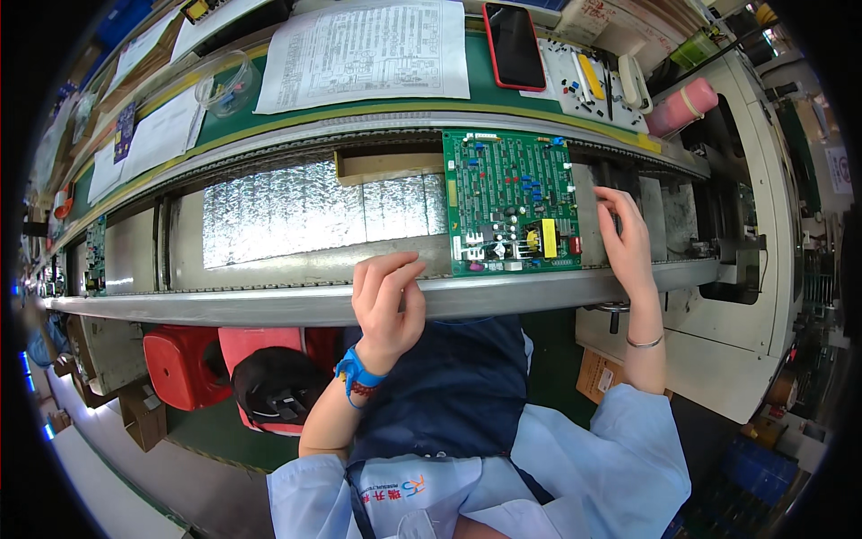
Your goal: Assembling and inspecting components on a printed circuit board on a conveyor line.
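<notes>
A green circuit board [512, 193] lies across the two rails of a conveyor, in front of me and a little to the right. It carries many small parts, and a yellow-wrapped transformer [549, 239] stands near its lower right. My left hand [388, 296] rests over the near metal rail [269, 305], left of the board, its fingers loosely bent and holding nothing. Beside the board's right edge is my right hand [627, 238], with fingers partly stretched, apart from the board and empty. A blue band circles my left wrist.
Behind the conveyor, a green shelf bears a printed sheet [364, 54], a red-edged phone [514, 47], a white pad with small components [575, 85] and a clear round tub [226, 85]. A pale machine [745, 207] stands right; red stools [184, 364] are below left.
</notes>
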Demonstrator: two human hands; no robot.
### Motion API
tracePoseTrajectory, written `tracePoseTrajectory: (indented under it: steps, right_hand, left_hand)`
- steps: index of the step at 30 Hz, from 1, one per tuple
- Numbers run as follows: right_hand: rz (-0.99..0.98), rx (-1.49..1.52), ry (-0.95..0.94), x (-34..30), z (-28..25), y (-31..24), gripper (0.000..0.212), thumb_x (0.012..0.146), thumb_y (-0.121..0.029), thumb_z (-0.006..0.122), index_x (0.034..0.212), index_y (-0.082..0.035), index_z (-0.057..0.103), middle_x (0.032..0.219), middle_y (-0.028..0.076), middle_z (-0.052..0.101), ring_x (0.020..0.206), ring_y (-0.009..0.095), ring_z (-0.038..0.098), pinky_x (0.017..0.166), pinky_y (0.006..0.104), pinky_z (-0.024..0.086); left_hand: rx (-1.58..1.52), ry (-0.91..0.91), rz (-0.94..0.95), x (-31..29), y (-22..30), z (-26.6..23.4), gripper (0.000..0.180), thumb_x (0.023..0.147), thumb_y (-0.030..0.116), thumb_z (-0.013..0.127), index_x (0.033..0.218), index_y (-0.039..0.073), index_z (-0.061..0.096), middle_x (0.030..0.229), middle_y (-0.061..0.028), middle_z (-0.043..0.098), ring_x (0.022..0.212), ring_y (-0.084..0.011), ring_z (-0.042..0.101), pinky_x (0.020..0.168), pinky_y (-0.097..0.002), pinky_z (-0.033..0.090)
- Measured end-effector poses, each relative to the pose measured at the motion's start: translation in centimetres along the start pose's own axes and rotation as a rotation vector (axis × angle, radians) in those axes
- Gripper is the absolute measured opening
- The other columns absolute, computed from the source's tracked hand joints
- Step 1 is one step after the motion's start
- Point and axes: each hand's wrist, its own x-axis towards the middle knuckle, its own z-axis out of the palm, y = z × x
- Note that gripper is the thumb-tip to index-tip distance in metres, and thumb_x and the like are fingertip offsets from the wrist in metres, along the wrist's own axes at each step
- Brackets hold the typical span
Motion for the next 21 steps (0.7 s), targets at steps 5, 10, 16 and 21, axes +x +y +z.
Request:
tracePoseTrajectory:
  steps: [5, 10, 16, 21]
  right_hand:
    - [-0.004, -0.057, -0.153, -0.9, 0.5, 2.6, 0.015, 0.088, 0.0, 0.046, 0.094, 0.001, 0.06, 0.097, 0.013, 0.055, 0.087, 0.03, 0.058, 0.077, 0.0336, 0.045]
    - [0.066, -0.038, -0.203, -0.6, 1.0, 1.4, 0.012, 0.085, 0.0, 0.047, 0.088, 0.002, 0.058, 0.095, 0.013, 0.055, 0.085, 0.031, 0.057, 0.075, 0.0346, 0.045]
    - [0.007, -0.053, -0.213, -0.3, 0.8, 0.7, 0.01, 0.084, -0.002, 0.048, 0.085, 0.002, 0.057, 0.093, 0.013, 0.055, 0.084, 0.031, 0.056, 0.075, 0.0368, 0.045]
    - [-0.083, -0.008, -0.259, 0.2, 1.1, 0.0, 0.01, 0.083, -0.003, 0.049, 0.084, 0.002, 0.058, 0.093, 0.012, 0.056, 0.085, 0.031, 0.056, 0.078, 0.0382, 0.044]
  left_hand:
    - [-0.003, 0.004, 0.009, 0.0, -0.2, -0.5, 0.023, 0.074, -0.012, 0.053, 0.093, 0.0, 0.062, 0.095, -0.0129, 0.063, 0.082, -0.027, 0.056, 0.073, -0.0332, 0.044]
    - [0.0, 0.01, 0.019, 0.0, -0.3, -0.9, 0.028, 0.069, -0.011, 0.056, 0.093, 0.0, 0.063, 0.095, -0.0127, 0.063, 0.08, -0.0283, 0.058, 0.07, -0.0348, 0.048]
    - [-0.043, 0.004, 0.016, 0.3, 0.6, -0.9, 0.028, 0.071, -0.012, 0.056, 0.095, 0.0, 0.062, 0.094, -0.013, 0.063, 0.078, -0.0283, 0.058, 0.068, -0.0339, 0.047]
    - [-0.003, -0.104, -0.097, 1.5, 1.5, -0.9, 0.031, 0.077, -0.006, 0.056, 0.108, 0.001, 0.061, 0.099, -0.0135, 0.062, 0.089, -0.0289, 0.056, 0.078, -0.0358, 0.044]
